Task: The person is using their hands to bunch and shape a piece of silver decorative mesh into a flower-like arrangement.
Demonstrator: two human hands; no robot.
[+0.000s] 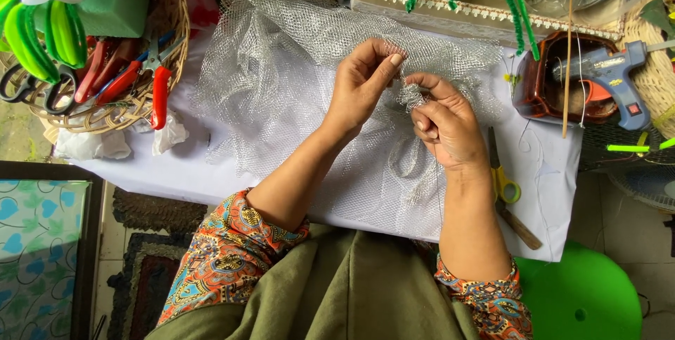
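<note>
A large sheet of silvery mesh netting (281, 80) lies spread and crumpled over a small white-covered table (548, 171). My left hand (362, 83) pinches a gathered bit of the netting between thumb and fingers. Just to its right, my right hand (443, 125) grips the same bunched fold, the two hands touching at the fingertips. A thin thread hangs down from the right hand.
A wicker basket (176, 23) at the left holds scissors and red-handled pliers (158, 80). A blue glue gun (608, 73) rests on a brown dish at the right. Yellow-handled scissors (503, 182) lie by my right wrist. A lace-edged tray (464, 9) stands behind; a green stool (583, 298) below.
</note>
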